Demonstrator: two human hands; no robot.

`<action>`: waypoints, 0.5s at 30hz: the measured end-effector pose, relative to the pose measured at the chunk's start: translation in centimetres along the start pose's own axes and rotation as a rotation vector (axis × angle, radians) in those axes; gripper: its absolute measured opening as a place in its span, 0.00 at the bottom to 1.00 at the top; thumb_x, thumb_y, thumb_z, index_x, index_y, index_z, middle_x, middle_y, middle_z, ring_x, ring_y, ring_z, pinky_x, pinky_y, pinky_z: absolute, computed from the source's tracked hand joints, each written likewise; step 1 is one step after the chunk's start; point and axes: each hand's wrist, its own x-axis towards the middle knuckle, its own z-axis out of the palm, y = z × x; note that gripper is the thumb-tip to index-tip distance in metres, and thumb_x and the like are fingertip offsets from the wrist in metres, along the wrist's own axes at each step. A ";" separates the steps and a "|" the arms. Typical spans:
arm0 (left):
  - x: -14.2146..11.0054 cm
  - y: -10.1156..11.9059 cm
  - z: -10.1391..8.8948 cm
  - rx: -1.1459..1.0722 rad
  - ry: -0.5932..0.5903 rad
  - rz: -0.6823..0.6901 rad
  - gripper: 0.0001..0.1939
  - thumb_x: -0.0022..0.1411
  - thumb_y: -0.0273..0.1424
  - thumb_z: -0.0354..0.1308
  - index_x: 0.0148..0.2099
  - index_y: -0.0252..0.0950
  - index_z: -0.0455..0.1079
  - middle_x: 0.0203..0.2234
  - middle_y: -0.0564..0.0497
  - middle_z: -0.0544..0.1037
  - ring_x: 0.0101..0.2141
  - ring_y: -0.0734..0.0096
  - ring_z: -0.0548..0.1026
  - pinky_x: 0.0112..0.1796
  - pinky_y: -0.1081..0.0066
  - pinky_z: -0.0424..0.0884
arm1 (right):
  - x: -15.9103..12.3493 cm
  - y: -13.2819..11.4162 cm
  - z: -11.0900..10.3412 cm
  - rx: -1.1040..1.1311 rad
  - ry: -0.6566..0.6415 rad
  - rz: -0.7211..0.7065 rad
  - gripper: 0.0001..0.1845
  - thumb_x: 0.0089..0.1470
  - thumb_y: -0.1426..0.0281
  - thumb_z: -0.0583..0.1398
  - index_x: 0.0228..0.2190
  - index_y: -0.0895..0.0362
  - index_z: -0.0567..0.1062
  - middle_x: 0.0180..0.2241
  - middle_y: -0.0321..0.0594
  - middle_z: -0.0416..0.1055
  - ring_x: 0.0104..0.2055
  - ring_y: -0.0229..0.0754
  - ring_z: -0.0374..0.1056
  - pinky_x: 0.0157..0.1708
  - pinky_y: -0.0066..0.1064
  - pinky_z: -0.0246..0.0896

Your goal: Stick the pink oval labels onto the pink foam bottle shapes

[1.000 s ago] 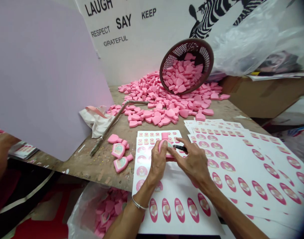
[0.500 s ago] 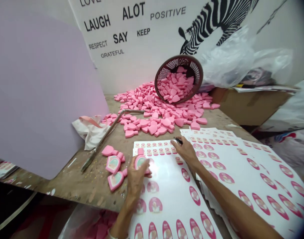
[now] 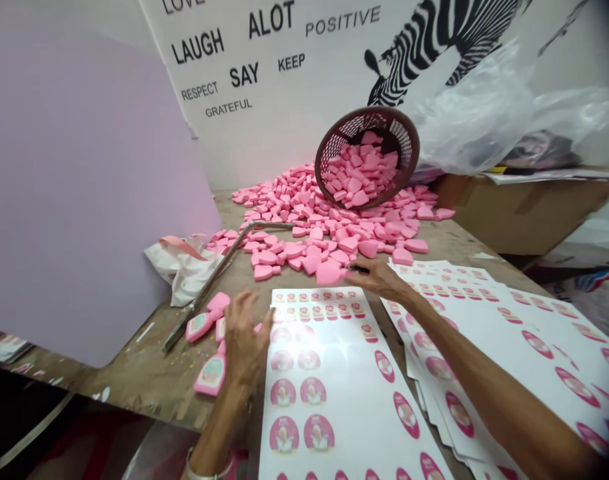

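My left hand (image 3: 244, 340) lies with fingers spread at the left edge of a white sticker sheet (image 3: 334, 380), over several labelled pink foam pieces (image 3: 212, 373). Another labelled piece (image 3: 198, 327) lies just left of it. My right hand (image 3: 382, 275) reaches forward past the top of the sheet. It pinches a small black tool (image 3: 357, 269), and its fingertips touch a plain pink foam piece (image 3: 329, 273) at the near edge of the big pink pile (image 3: 309, 220).
A tipped brown basket (image 3: 410, 137) spills pink pieces onto the wooden table (image 3: 149, 380). More sticker sheets (image 3: 509, 313) are stacked at right. A metal bar (image 3: 219, 267), a cloth (image 3: 182, 267) and a lilac board (image 3: 84, 200) stand left; a cardboard box (image 3: 524, 213) and plastic bag (image 3: 474, 113) right.
My left hand carried the labelled pink piece left off the sheet and let it go among the others. My right hand moved forward from the sheet to the edge of the pile.
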 end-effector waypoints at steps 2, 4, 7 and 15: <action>0.2 2.5 0.7 -0.258 -0.344 -0.044 0.18 0.56 0.40 0.58 0.46 0.36 0.70 0.44 0.44 0.74 0.47 0.57 0.70 0.48 0.60 0.66 | -2.7 -1.9 -1.4 0.086 -0.305 -0.266 0.18 0.47 0.57 0.63 0.37 0.55 0.78 0.36 0.37 0.76 0.37 0.41 0.69 0.37 0.28 0.61; -0.2 4.6 1.2 -0.505 -0.773 -0.128 0.17 0.56 0.42 0.58 0.41 0.35 0.73 0.37 0.47 0.76 0.38 0.62 0.74 0.38 0.67 0.69 | -5.1 -3.4 -2.0 0.162 -0.465 -0.428 0.19 0.47 0.58 0.62 0.39 0.55 0.78 0.38 0.37 0.76 0.38 0.41 0.69 0.38 0.29 0.62; -2.3 5.9 1.2 -0.707 -0.957 -0.311 0.16 0.57 0.43 0.57 0.34 0.34 0.73 0.27 0.50 0.76 0.28 0.69 0.73 0.28 0.73 0.68 | -7.9 -3.4 -1.2 0.206 -0.390 -0.331 0.21 0.50 0.56 0.59 0.43 0.53 0.76 0.42 0.39 0.75 0.41 0.44 0.69 0.41 0.32 0.63; -7.8 5.4 2.1 -0.685 -0.555 -0.566 0.17 0.54 0.44 0.59 0.32 0.34 0.70 0.21 0.53 0.72 0.22 0.71 0.71 0.22 0.74 0.66 | -17.2 0.7 3.8 -0.280 0.082 0.254 0.23 0.49 0.49 0.57 0.36 0.54 0.75 0.31 0.48 0.75 0.36 0.57 0.71 0.30 0.43 0.62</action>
